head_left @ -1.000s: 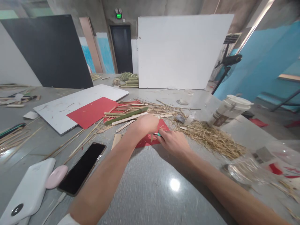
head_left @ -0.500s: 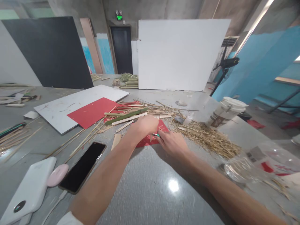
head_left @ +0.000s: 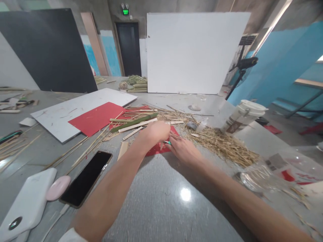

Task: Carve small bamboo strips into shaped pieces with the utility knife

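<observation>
My left hand (head_left: 159, 131) is over a small red sheet (head_left: 156, 149), its fingers mostly hidden behind the back of the hand. Close beside it on the right, my right hand (head_left: 182, 146) is closed on a small cutter with a teal part (head_left: 167, 142), whose tip points left over the sheet. Pale shavings lie on the red sheet. Just beyond the hands are a green bamboo strip (head_left: 136, 122), pale wooden strips (head_left: 131, 133) and many thin sticks. Whatever my left fingers hold cannot be made out.
A black phone (head_left: 87, 178), a pink round case (head_left: 58, 188) and a white power bank (head_left: 30, 200) lie at left. Dry straw (head_left: 224, 146), a white-lidded jar (head_left: 242, 117) and a plastic bottle (head_left: 290, 168) are at right. A white board (head_left: 194, 53) stands behind.
The view has shifted slightly, so the boards and table items sit a little higher and further left. Both hands remain together over the red sheet, with the right fingers slightly changed in pose.
</observation>
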`<state>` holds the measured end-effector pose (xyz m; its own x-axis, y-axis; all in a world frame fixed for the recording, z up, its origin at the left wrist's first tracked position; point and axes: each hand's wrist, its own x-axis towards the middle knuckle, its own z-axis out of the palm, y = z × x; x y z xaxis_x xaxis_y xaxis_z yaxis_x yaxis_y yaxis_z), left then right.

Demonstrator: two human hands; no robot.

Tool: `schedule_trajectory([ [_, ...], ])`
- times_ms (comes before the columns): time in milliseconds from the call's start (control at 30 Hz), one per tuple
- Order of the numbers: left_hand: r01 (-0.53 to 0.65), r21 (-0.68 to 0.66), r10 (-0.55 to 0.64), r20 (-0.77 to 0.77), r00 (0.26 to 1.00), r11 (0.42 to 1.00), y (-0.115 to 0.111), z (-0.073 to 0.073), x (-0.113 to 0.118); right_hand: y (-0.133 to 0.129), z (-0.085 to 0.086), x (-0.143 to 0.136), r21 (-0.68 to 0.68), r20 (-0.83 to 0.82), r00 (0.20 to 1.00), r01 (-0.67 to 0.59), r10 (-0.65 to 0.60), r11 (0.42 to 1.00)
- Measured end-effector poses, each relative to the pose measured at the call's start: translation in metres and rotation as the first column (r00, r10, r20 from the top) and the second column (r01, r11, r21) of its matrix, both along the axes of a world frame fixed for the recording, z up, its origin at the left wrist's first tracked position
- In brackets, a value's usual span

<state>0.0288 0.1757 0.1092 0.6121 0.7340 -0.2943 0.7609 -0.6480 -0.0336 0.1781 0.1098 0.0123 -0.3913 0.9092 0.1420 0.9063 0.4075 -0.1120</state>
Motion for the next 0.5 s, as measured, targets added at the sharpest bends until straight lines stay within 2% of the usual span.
schedule_trajectory([
  [267,0.01,-0.01,-0.01,0.017,1.0,1.0,0.005,-0.007,-0.005,0.0,0.007,-0.006,-0.042,0.054,0.998,0.025,-0.023,0.999],
  [500,0.009,0.015,-0.009,0.0,1.0,1.0,0.0,-0.006,0.001,-0.003,-0.008,-0.009,-0.073,0.152,0.988,0.011,0.001,0.997],
])
